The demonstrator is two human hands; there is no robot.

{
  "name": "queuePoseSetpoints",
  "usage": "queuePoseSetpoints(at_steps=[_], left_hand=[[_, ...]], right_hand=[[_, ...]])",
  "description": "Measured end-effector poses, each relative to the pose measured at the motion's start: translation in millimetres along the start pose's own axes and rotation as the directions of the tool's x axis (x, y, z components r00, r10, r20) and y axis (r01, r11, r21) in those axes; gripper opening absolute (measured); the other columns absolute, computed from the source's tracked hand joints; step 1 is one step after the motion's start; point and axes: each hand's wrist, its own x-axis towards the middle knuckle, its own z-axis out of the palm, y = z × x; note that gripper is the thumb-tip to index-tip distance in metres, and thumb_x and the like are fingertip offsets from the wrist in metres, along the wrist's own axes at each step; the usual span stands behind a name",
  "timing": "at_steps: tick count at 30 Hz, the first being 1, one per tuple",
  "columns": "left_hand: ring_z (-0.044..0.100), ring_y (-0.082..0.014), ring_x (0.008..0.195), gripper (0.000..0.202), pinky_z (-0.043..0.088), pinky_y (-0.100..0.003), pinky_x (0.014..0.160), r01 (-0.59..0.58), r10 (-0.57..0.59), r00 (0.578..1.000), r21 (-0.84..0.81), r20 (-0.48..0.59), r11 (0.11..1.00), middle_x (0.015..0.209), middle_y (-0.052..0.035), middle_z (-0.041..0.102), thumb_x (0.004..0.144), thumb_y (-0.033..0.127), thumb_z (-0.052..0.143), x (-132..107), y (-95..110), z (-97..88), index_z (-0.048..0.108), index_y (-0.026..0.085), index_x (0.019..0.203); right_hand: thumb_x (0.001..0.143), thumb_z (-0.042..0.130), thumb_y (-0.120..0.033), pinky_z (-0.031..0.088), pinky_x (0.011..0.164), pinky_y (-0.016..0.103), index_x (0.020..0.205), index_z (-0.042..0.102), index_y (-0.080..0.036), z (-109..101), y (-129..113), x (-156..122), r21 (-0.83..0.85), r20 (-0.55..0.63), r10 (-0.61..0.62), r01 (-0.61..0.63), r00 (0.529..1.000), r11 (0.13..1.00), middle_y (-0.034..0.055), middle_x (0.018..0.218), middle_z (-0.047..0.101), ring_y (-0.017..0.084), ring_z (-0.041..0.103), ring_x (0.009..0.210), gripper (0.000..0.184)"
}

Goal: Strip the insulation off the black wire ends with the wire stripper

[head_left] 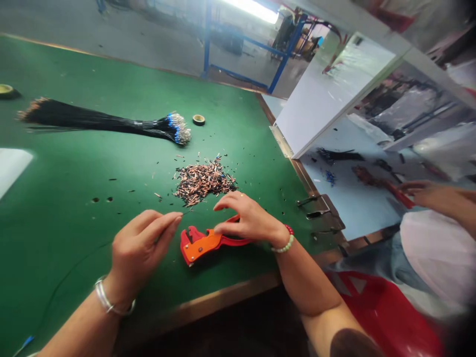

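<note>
My left hand [139,245] pinches the end of a thin black wire [183,213] between thumb and fingers. Its bare tip pokes out past the fingertips, and the wire trails down to the left toward a blue end [28,341]. My right hand [245,218] is over the handles of a red and orange wire stripper [203,246], its thumb and index finger spread apart. The thumb seems to touch the tool; my other fingers are partly hidden. The stripper's jaws point left, just right of my left hand. Beyond both hands is a heap of copper and black wire scraps [203,181].
A bundle of black wires [111,118] with blue and silvery ends lies on the green table [74,198]. A tape roll [198,119] is beside it; another roll [6,90] is at far left. Right, past a white partition [330,94], a co-worker's hand [433,196] holds a red tool.
</note>
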Motion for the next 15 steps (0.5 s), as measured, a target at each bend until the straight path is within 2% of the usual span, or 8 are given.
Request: queuePoseSetpoints(at_steps=[2,3,5,8,11,13,15], left_hand=[[0.051,-0.0077,0.061,0.014,0.041,-0.021,0.06,0.057,-0.055,0.998,0.081,-0.029,0.995,0.076,0.0023,0.059,0.087,0.016,0.064,1.2,-2.1,-2.2,0.067,0.02,0.1],[0.05,-0.0079,0.061,0.012,0.04,-0.021,0.059,0.095,-0.091,0.995,0.106,-0.042,0.99,0.075,0.0022,0.058,0.088,0.017,0.063,1.7,-2.7,-2.6,0.067,0.019,0.099],[0.051,-0.0085,0.062,0.012,0.04,-0.021,0.06,0.164,-0.157,0.986,0.132,-0.062,0.978,0.076,0.0014,0.057,0.09,0.02,0.06,2.6,-3.6,-2.2,0.067,0.018,0.1],[0.053,-0.0098,0.066,0.014,0.041,-0.022,0.063,0.208,-0.2,0.977,0.146,-0.069,0.967,0.079,0.0001,0.057,0.092,0.021,0.056,3.8,-5.2,-0.7,0.066,0.017,0.101],[0.052,-0.0099,0.065,0.014,0.041,-0.022,0.063,0.201,-0.188,0.977,0.161,-0.097,0.966,0.077,0.0004,0.057,0.092,0.022,0.056,5.9,-6.0,-1.5,0.066,0.018,0.1],[0.051,-0.0098,0.064,0.012,0.041,-0.022,0.062,0.196,-0.176,0.976,0.16,-0.128,0.968,0.075,0.0008,0.057,0.092,0.022,0.056,7.7,-5.3,-3.4,0.066,0.018,0.098],[0.051,-0.0095,0.063,0.011,0.041,-0.022,0.062,0.195,-0.171,0.973,0.15,-0.156,0.969,0.074,0.001,0.056,0.091,0.022,0.057,8.8,-4.2,-5.5,0.066,0.018,0.097]], right_hand=[[0.068,0.078,-0.055,0.037,0.097,0.042,0.117,0.06,-0.018,-3.2,-4.9,-6.4,-0.185,0.112,-0.001,0.022,0.994,0.982,0.0109,0.115,0.058,0.026,0.05,0.109,0.064],[0.063,0.081,-0.054,0.035,0.097,0.043,0.12,0.059,-0.018,-2.8,-7.6,-9.3,-0.256,0.145,0.012,0.026,0.989,0.966,0.0115,0.117,0.057,0.028,0.048,0.111,0.07],[0.066,0.081,-0.046,0.036,0.094,0.042,0.116,0.06,-0.018,0.9,-11.9,-13.2,-0.342,0.196,0.033,0.036,0.98,0.939,0.0115,0.115,0.056,0.027,0.048,0.107,0.062],[0.074,0.072,-0.03,0.039,0.085,0.038,0.103,0.063,-0.015,8.3,-12.7,-12.5,-0.369,0.235,0.027,0.063,0.972,0.927,0.0104,0.102,0.058,0.023,0.049,0.094,0.034],[0.073,0.066,-0.023,0.042,0.083,0.037,0.1,0.063,-0.013,10.8,-8.5,-7.4,-0.243,0.158,-0.02,0.058,0.987,0.968,0.0105,0.099,0.058,0.021,0.051,0.09,0.029],[0.074,0.062,-0.021,0.045,0.085,0.037,0.107,0.061,-0.012,9.7,-6.0,-4.4,-0.045,0.047,-0.055,0.057,0.997,0.997,0.011,0.104,0.057,0.021,0.052,0.094,0.035],[0.078,0.058,-0.022,0.047,0.085,0.037,0.112,0.059,-0.013,9.8,-5.3,-2.3,0.238,-0.021,-0.065,0.068,0.998,0.969,0.0108,0.106,0.057,0.02,0.054,0.095,0.035]])
